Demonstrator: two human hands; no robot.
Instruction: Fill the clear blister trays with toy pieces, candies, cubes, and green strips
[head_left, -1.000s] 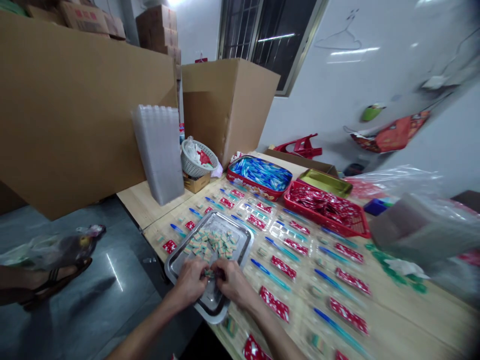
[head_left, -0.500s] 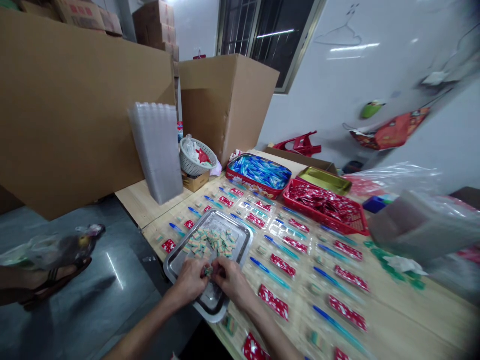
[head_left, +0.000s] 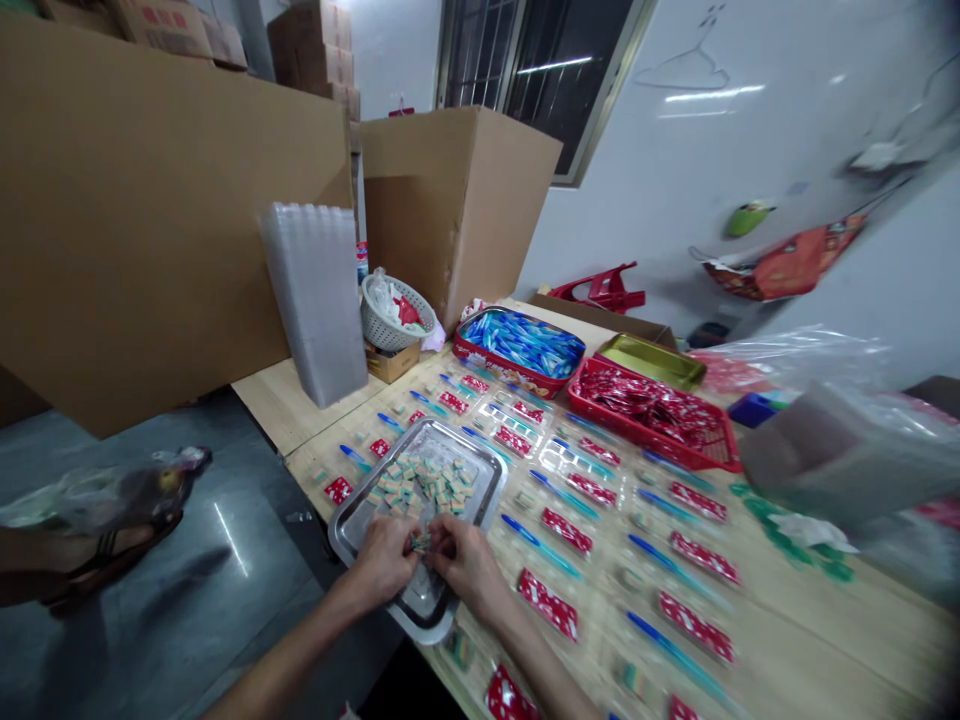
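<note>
Both hands meet over the near half of a metal tray (head_left: 491,497). My left hand (head_left: 388,556) is closed, its fingertips pinching a small pale-and-green piece (head_left: 420,543). Close beside it on the right, my right hand (head_left: 459,556) is closed too, its thumb and fingers at the same piece. A loose pile of small beige and green blocks (head_left: 424,483) lies on the tray just beyond my fingers. To the right stand rows of clear trays, each with a blue pen (head_left: 540,545) and a red spotted packet (head_left: 548,603).
A tin of blue pens (head_left: 521,342), a red basket of packets (head_left: 652,410) and a gold tin lid (head_left: 651,361) stand at the back. Stacked clear trays (head_left: 316,305) rise at the left beside a grey basket (head_left: 396,315). A person's foot (head_left: 120,545) shows on the floor.
My right hand's fingers have shifted slightly around the small piece. My left hand stays in nearly the same place, and the tray and pile look unchanged.
</note>
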